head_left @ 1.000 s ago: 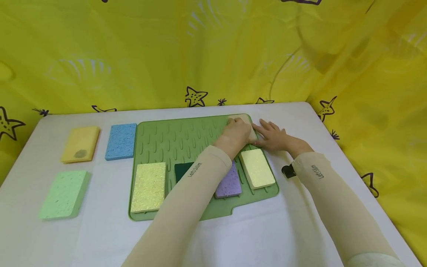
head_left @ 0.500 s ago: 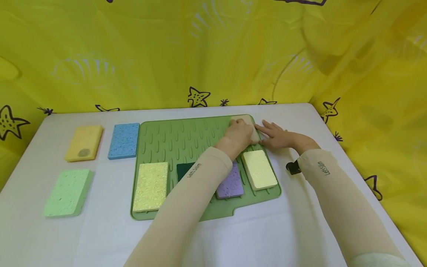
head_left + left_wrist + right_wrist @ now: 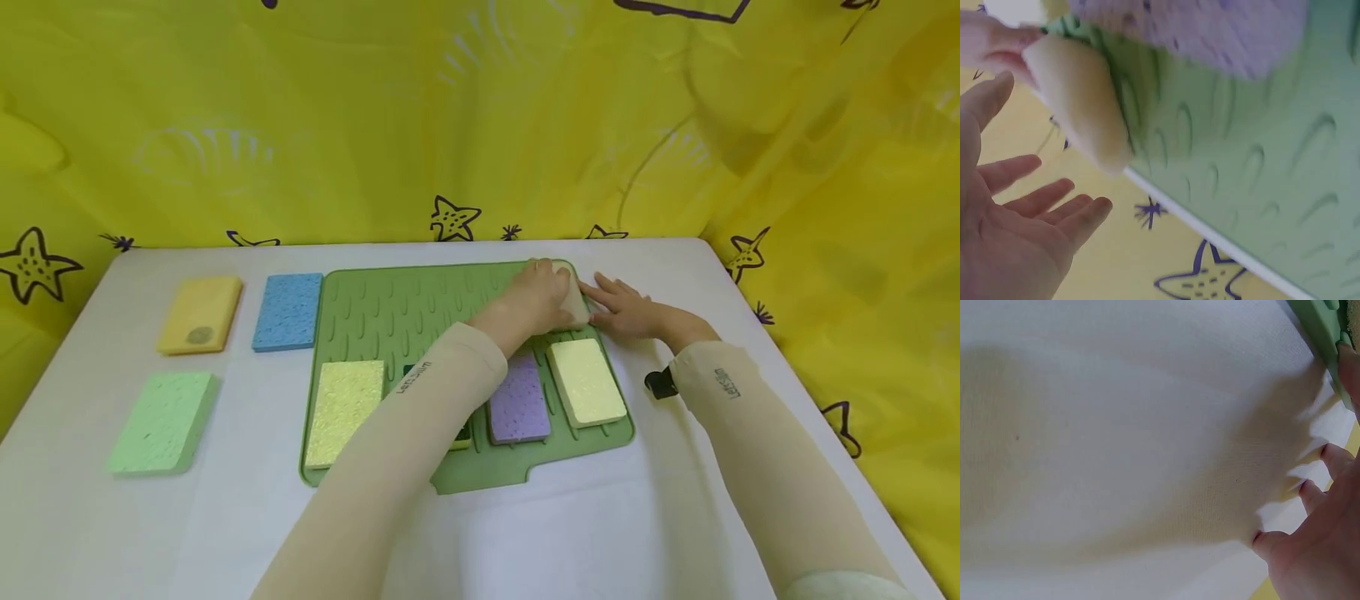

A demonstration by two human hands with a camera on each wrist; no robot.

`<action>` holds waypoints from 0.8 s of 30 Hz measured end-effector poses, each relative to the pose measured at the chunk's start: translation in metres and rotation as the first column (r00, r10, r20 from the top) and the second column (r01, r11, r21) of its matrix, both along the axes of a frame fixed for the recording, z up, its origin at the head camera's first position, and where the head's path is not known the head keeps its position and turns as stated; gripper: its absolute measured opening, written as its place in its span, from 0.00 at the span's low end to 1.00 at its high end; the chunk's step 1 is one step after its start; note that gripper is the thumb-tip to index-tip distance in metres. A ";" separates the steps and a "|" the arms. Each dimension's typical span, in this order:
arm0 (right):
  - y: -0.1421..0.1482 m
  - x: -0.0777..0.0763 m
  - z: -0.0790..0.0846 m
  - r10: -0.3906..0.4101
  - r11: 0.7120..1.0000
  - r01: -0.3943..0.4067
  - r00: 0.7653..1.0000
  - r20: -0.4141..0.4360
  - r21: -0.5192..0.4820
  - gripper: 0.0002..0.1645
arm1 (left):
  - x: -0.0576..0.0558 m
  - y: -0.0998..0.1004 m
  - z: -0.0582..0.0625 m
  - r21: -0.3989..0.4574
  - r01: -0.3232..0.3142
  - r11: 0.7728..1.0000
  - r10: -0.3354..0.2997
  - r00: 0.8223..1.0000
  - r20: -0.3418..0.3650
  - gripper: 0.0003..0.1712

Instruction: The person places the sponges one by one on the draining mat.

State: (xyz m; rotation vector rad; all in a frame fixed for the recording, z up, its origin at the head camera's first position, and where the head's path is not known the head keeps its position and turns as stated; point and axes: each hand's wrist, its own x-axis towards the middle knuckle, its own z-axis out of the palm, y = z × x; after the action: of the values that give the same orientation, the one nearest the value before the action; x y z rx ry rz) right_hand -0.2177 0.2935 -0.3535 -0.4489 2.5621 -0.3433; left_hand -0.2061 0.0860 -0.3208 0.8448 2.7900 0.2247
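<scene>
A beige sponge [image 3: 576, 302] lies at the far right corner of the green drying mat [image 3: 375, 308]. My left hand [image 3: 534, 298] is over its left side in the head view. In the left wrist view, the fingers of that left hand [image 3: 1029, 219] are spread and apart from the beige sponge [image 3: 1075, 100]. My right hand [image 3: 633, 312] lies just beyond the mat's right edge, its fingers extended and spread. Seen from the right wrist, several fingertips of the right hand [image 3: 1322, 531] rest on the white cloth, with another finger at the mat's rim [image 3: 1322, 331].
On the mat's near half lie a yellow sponge [image 3: 347, 412], a purple sponge [image 3: 519, 404], a cream sponge [image 3: 587, 383] and a dark green piece mostly hidden by my left sleeve. Left of the mat are blue [image 3: 288, 312], orange-yellow [image 3: 201, 312] and mint green [image 3: 165, 423] sponges.
My left hand has loosened from the beige sponge and shifted slightly back to the left, its fingers less curled. The right hand stays by the mat's edge. The head view has turned slightly.
</scene>
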 end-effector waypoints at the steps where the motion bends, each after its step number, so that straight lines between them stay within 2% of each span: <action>1: 0.000 0.001 -0.001 -0.002 1.000 0.002 1.000 -0.002 -0.003 0.38 | -0.001 -0.004 0.002 0.000 0.013 1.000 -0.013 1.000 -0.002 0.38; 7: -0.001 0.002 -0.001 0.004 1.000 -0.004 1.000 -0.027 0.009 0.38 | -0.002 -0.034 0.018 0.009 0.030 1.000 -0.030 1.000 0.001 0.41; 14: 0.000 0.000 -0.002 0.024 1.000 -0.024 0.999 -0.036 0.011 0.38 | 0.004 -0.069 0.039 0.022 0.018 1.000 -0.017 0.998 -0.065 0.42; 18: 0.001 0.000 -0.004 0.024 1.000 -0.024 0.999 -0.026 0.008 0.38 | 0.012 -0.088 0.047 0.087 0.004 0.996 0.005 0.995 -0.096 0.42; 24: 0.001 0.000 -0.004 0.019 1.000 -0.019 1.000 -0.025 0.002 0.39 | 0.029 -0.120 0.052 0.210 -0.041 0.977 0.058 0.995 -0.077 0.42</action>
State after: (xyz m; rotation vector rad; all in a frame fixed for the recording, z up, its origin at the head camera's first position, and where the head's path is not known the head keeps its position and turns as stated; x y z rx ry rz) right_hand -0.2182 0.2940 -0.3572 -0.4788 2.5803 -0.3305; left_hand -0.1770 -0.0344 -0.2684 0.8480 2.9041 0.5092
